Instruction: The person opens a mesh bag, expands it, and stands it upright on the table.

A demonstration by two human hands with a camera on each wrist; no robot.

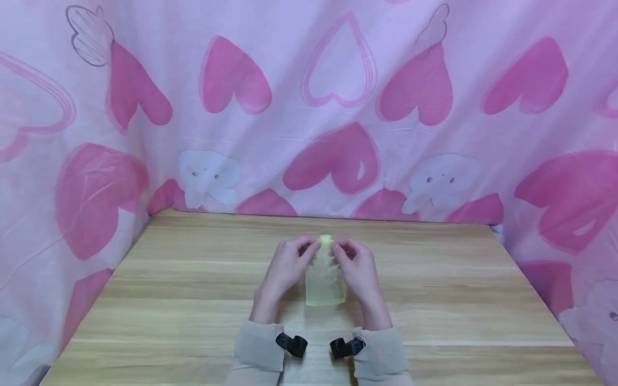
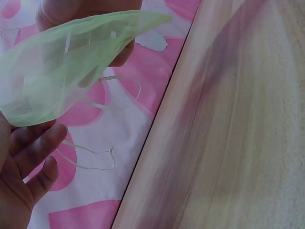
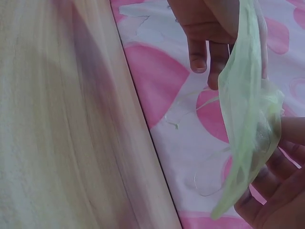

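A pale green, see-through organza drawstring bag (image 1: 325, 289) hangs upright between the two hands above the table, gathered at its top. On its left side the left hand (image 1: 291, 261) pinches the gathered neck between thumb and fingers. Opposite it, the right hand (image 1: 358, 264) pinches the neck in the same way. In the left wrist view, thin drawstring loops (image 2: 95, 164) dangle beyond the bag (image 2: 71, 62). The right wrist view has the bag (image 3: 243, 119) seen from its edge. Any contents cannot be made out.
Below the hands lies a wood-grain table (image 1: 193, 300). A pink curtain with hearts (image 1: 333, 158) stands behind it and along both sides. Black wrist cameras (image 1: 298, 347) sit at the beige sleeves (image 1: 258, 348).
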